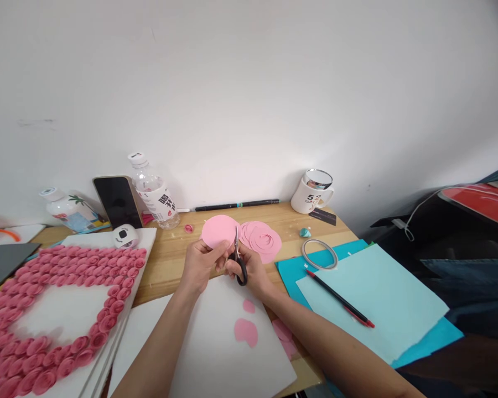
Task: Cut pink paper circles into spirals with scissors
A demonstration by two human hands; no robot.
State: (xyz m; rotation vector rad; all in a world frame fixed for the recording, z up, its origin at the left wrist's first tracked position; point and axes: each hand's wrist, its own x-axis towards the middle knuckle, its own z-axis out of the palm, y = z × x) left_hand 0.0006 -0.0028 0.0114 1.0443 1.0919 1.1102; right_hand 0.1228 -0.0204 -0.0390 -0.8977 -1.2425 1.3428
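Observation:
Between finger and thumb, my left hand (200,264) pinches a round pink paper disc (216,229) by its lower edge. My right hand (251,270) grips a pair of scissors (242,271) with black handles, the blades pointing up at the disc's right edge. Just behind my right hand lies a stack of pink paper spirals (262,240). Two pink paper scraps (246,332) rest on the white sheet (224,354) below my hands. More pink paper (285,334) shows partly under my right forearm.
At left, rolled pink paper flowers (87,260) cover a white board (62,315). A phone (118,200), a water bottle (155,193) and a mug (311,192) stand by the wall. Pale blue paper (382,298), a pen (340,298) and a ring (319,254) lie at right.

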